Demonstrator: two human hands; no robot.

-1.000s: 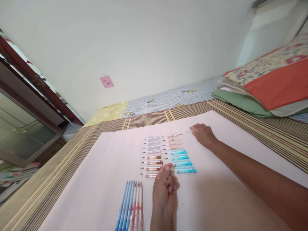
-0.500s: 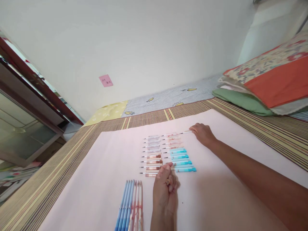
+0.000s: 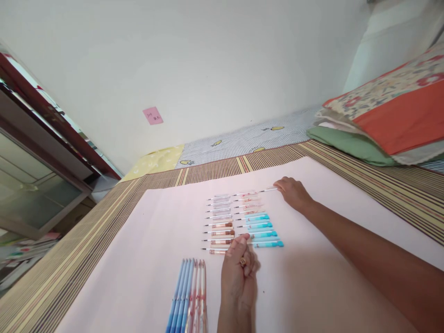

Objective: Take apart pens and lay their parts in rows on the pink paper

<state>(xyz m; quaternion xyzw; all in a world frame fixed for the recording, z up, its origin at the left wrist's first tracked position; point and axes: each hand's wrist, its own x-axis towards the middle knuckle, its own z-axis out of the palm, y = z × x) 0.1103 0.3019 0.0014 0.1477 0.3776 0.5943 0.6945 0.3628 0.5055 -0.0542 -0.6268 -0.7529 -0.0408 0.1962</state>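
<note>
While a white wall [image 3: 222, 60] rises behind, a striped mat [image 3: 111, 217] carries a pale pink sheet [image 3: 166, 226]. On it, the left hand [image 3: 239, 268] curls at the rows' near end; whether it grips anything, I cannot tell. The right hand [image 3: 293, 192] pinches something. Blue pens [image 3: 180, 296] lie left of the left hand, turquoise barrels [image 3: 258, 225] beyond it. Thinnest is the pinched white refill [image 3: 268, 189], at the rows' far right, dark tip pointing left.

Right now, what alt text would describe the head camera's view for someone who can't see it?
The right hand holds a white refill at the far right of two columns of pen parts on a pale sheet; the left hand is at their near end. Blue and pink pens lie side by side, nearer the viewer.
</note>
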